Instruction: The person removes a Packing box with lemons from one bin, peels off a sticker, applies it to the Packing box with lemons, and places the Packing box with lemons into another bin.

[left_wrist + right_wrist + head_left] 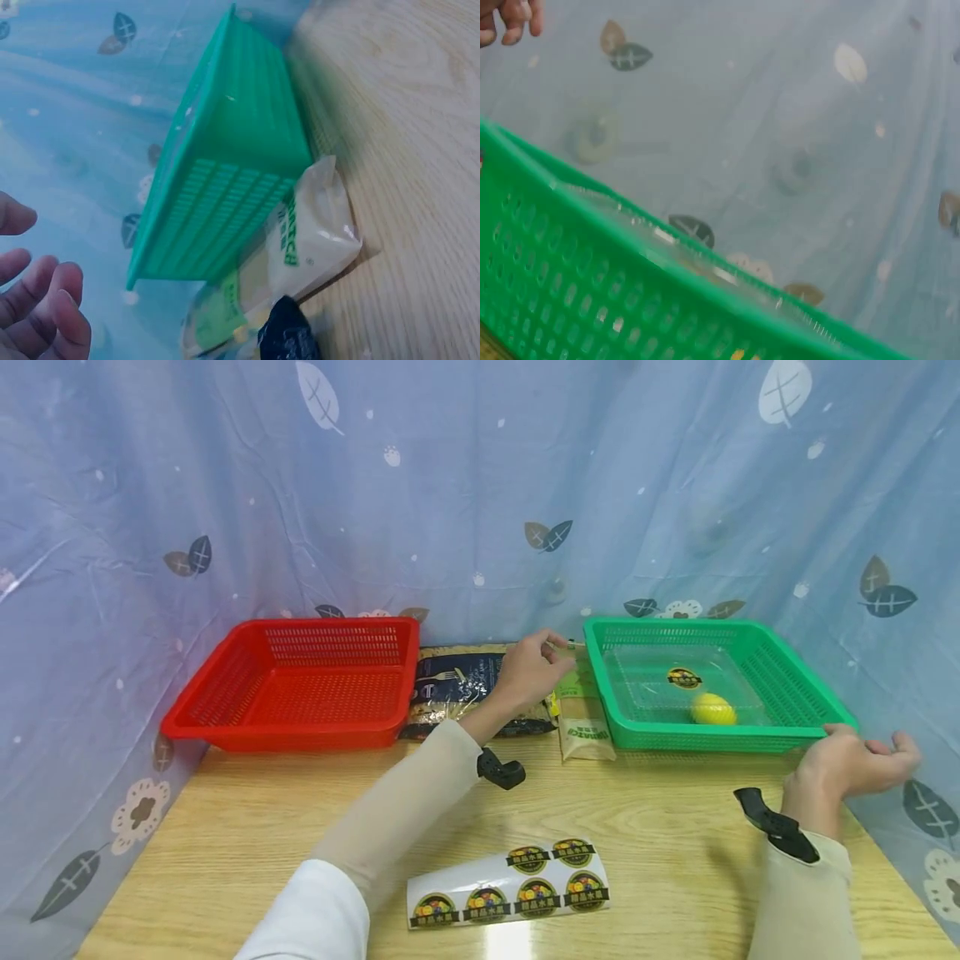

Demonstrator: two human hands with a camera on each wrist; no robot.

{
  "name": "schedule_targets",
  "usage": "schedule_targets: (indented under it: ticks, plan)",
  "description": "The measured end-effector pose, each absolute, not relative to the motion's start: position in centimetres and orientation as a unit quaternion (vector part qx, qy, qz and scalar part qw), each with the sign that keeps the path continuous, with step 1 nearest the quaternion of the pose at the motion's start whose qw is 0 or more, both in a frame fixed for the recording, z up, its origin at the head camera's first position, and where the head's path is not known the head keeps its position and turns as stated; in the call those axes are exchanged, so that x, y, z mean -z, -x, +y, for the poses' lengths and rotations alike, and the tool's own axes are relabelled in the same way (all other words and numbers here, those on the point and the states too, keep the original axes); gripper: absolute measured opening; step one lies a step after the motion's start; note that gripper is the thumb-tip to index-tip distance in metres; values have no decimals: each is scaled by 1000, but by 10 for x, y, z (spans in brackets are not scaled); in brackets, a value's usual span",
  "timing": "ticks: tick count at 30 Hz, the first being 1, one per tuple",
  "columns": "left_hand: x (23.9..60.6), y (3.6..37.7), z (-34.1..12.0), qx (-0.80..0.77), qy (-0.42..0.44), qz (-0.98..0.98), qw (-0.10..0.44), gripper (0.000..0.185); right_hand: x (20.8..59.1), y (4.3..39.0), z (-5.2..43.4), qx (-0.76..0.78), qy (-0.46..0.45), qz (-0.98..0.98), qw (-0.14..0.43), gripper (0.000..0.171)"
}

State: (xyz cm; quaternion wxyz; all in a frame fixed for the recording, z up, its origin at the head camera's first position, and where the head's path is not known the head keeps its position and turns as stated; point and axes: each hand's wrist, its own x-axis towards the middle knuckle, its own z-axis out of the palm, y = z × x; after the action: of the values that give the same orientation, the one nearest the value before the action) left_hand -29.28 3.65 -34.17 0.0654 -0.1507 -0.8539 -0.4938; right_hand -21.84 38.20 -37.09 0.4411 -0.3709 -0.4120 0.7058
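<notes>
A green plastic basket (pixel 720 737) stands at the right back of the table. Inside it lie a clear plastic box (pixel 645 664) with a round black sticker (pixel 684 677) and a yellow, rounded object (pixel 712 709). My left hand (pixel 534 670) is just left of this basket, over the packets, its fingers loosely bent with nothing in them; the left wrist view shows those fingers (pixel 64 307) apart from the basket. My right hand (pixel 851 762) is by the basket's front right corner, fingers spread and holding nothing. Whether it touches the rim I cannot tell.
A red basket (pixel 300 737) stands at the left back. Between the baskets lie a dark packet (pixel 457 689) and a beige and green packet (pixel 585 727). At the front, a white sheet of round stickers (pixel 480 881) lies on the wooden table. A blue curtain (pixel 450 485) hangs behind.
</notes>
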Motion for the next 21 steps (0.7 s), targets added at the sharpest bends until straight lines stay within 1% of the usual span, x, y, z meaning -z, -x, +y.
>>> schedule_targets:
  ticks: [3, 6, 13, 18, 21]
  plan:
    - [342, 292, 27, 508, 150, -845, 71, 24, 357, 216, 366, -658, 338, -437, 512, 45]
    - [344, 290, 17, 536, 152, -827, 74, 24, 346, 214, 350, -631, 304, -462, 544, 47]
    - [348, 283, 1, 591, 170, -784, 81, 23, 333, 215, 328, -609, 242, -500, 566, 46]
    - [345, 277, -10, 587, 180, -784, 95, 25, 327, 215, 320, -587, 195, -537, 574, 46]
    - [345, 273, -20, 567, 185, -795, 109, 27, 320, 212, 312, -558, 164, -582, 569, 46]
